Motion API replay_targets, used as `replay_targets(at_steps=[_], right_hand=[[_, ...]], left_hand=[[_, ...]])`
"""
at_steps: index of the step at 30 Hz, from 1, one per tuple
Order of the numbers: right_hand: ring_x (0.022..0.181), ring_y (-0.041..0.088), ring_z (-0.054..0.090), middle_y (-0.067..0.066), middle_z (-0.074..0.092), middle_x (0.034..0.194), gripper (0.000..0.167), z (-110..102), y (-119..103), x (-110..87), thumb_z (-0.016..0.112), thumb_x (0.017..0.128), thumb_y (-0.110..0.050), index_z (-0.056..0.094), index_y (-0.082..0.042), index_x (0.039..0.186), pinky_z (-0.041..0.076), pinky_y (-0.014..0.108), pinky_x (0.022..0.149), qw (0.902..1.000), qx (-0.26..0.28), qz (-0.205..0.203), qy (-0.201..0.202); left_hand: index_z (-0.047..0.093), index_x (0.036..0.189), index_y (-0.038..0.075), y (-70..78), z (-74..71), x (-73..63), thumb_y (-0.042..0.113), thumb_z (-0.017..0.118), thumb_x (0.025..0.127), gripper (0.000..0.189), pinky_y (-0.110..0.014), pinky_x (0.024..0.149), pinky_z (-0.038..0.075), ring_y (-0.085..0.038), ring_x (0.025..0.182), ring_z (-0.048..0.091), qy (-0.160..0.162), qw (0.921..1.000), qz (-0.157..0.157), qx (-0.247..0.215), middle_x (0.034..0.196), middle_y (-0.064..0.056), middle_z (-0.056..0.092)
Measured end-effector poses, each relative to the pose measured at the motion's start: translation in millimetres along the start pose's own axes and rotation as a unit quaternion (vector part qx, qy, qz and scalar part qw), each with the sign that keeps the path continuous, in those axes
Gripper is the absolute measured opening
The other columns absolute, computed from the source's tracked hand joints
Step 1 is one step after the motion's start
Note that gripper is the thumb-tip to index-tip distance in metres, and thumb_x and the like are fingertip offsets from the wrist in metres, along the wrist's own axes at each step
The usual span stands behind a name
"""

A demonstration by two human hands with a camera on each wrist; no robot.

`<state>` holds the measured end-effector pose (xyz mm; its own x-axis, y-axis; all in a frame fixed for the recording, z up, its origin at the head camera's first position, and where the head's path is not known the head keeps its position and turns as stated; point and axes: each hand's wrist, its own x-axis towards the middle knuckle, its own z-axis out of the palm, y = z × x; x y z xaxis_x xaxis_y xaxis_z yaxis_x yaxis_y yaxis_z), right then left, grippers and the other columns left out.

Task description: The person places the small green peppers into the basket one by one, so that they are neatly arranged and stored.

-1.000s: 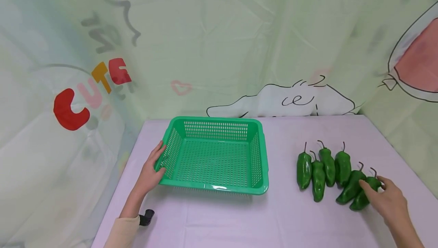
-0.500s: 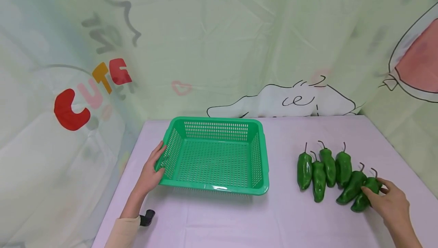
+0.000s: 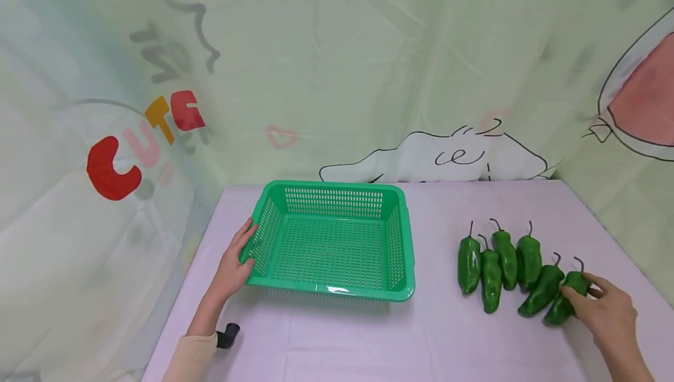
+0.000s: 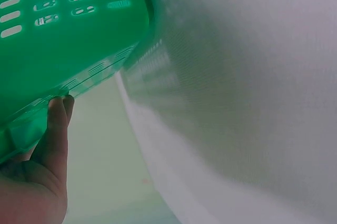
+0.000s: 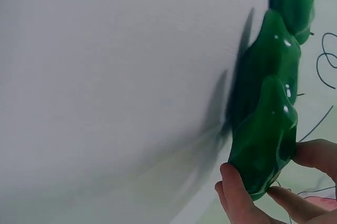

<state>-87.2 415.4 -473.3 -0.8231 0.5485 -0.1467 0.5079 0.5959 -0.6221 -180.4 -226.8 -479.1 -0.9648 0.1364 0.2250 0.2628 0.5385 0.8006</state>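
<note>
A green plastic basket (image 3: 332, 291) with slotted walls stands on the table, and no things show inside it. My left hand (image 3: 231, 266) holds its left rim, with thumb and fingers spread along the edge; in the left wrist view that hand (image 4: 39, 176) touches the rim from the outside. To the right lie several long green peppers (image 3: 491, 279), stems pointing away. The rightmost green pepper (image 3: 563, 303) is pinched near its stem end by my right hand (image 3: 608, 315). In the right wrist view, thumb and fingers press this pepper (image 5: 266, 134) from both sides.
A black object (image 3: 229, 336) shows beside my left wrist, partly hidden by the arm. The table (image 3: 363, 347) has a pale lilac cover. Printed cloth (image 3: 342, 78) hangs behind the table and along both sides.
My right hand has shifted slightly right with the rightmost pepper, which now lies a little farther from its neighbour. The left hand and basket stay put.
</note>
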Motion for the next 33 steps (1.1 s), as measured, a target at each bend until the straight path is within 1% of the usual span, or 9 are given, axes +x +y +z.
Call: replay_targets(at_steps=[2,4,6,9,13,17,25,30,33], right_hand=[[0.117,0.061,0.041,0.046,0.038,0.134,0.070,-4,-3,0.5,0.060,0.093,-0.024,0.033,0.014,0.144,0.048,0.028,0.059,1.0000,0.003,-0.001,0.006],[0.106,0.052,0.056,0.047,0.037,0.134,0.071,-7,-7,1.6,0.060,0.094,-0.024,0.030,0.014,0.146,0.049,0.024,0.052,0.9999,0.015,0.003,0.004],[0.082,0.035,0.070,0.047,0.036,0.135,0.073,-11,-11,3.2,0.059,0.094,-0.025,0.028,0.013,0.148,0.046,0.019,0.047,0.9995,0.029,0.006,0.004],[0.048,0.006,0.061,0.046,0.032,0.140,0.075,-18,-20,4.6,0.058,0.095,-0.026,0.023,0.010,0.150,0.051,0.022,0.047,0.9980,0.060,0.016,-0.002],[0.053,-0.006,0.047,0.045,0.027,0.145,0.073,-27,-37,2.9,0.058,0.096,-0.023,0.022,0.009,0.151,0.053,0.023,0.049,0.9966,0.081,0.016,0.007],[0.054,-0.013,0.043,0.045,0.025,0.146,0.071,-37,-56,-0.7,0.057,0.097,-0.021,0.022,0.007,0.152,0.053,0.021,0.049,0.9944,0.104,0.008,0.015],[0.053,-0.013,0.047,0.042,0.025,0.148,0.074,-43,-75,-0.2,0.057,0.097,-0.028,0.021,0.004,0.154,0.051,0.018,0.048,0.9940,0.109,-0.013,0.006],[0.054,-0.012,0.048,0.043,0.024,0.148,0.071,-34,-86,-2.8,0.056,0.098,-0.025,0.022,0.004,0.153,0.051,0.017,0.049,0.9932,0.113,-0.030,0.003],[0.053,-0.006,0.054,0.043,0.025,0.147,0.072,-27,-92,-4.4,0.056,0.098,-0.027,0.023,0.003,0.154,0.048,0.015,0.048,0.9929,0.107,-0.050,-0.012]], left_hand=[[0.034,0.151,-0.002,1.0,-0.1,0.0,-0.017,0.046,0.079,0.074,-0.061,0.114,0.021,-0.036,0.149,0.015,0.000,1.0000,0.000,0.000,0.162,-0.013,0.021],[0.034,0.151,-0.002,1.8,-0.4,-0.3,-0.017,0.046,0.080,0.074,-0.060,0.114,0.021,-0.036,0.149,0.015,0.000,1.0000,0.000,0.001,0.162,-0.014,0.021],[0.034,0.151,-0.002,2.5,-0.7,-0.6,-0.017,0.046,0.080,0.074,-0.061,0.114,0.021,-0.036,0.149,0.015,0.001,1.0000,0.000,0.002,0.162,-0.014,0.021],[0.034,0.151,-0.002,2.8,-0.7,-0.8,-0.017,0.046,0.080,0.073,-0.061,0.114,0.021,-0.036,0.149,0.015,0.002,1.0000,-0.002,0.003,0.162,-0.014,0.021],[0.034,0.151,-0.001,2.2,-0.2,-0.6,-0.017,0.046,0.081,0.073,-0.060,0.114,0.020,-0.036,0.149,0.014,0.001,1.0000,-0.005,-0.003,0.162,-0.014,0.021],[0.034,0.152,-0.001,2.7,0.0,-0.9,-0.017,0.046,0.082,0.072,-0.060,0.114,0.019,-0.035,0.149,0.014,-0.002,0.9999,-0.010,-0.012,0.163,-0.013,0.021],[0.034,0.152,0.001,2.5,0.8,-0.4,-0.017,0.044,0.083,0.072,-0.057,0.116,0.018,-0.033,0.150,0.013,0.002,0.9995,-0.007,-0.029,0.163,-0.011,0.021],[0.034,0.152,0.001,2.1,1.6,0.7,-0.016,0.045,0.083,0.072,-0.057,0.116,0.019,-0.033,0.150,0.014,0.005,0.9997,-0.008,-0.023,0.163,-0.010,0.021],[0.034,0.152,0.001,0.8,1.2,-0.4,-0.016,0.045,0.082,0.073,-0.058,0.115,0.020,-0.033,0.150,0.014,0.007,0.9998,-0.009,-0.018,0.163,-0.010,0.021]])
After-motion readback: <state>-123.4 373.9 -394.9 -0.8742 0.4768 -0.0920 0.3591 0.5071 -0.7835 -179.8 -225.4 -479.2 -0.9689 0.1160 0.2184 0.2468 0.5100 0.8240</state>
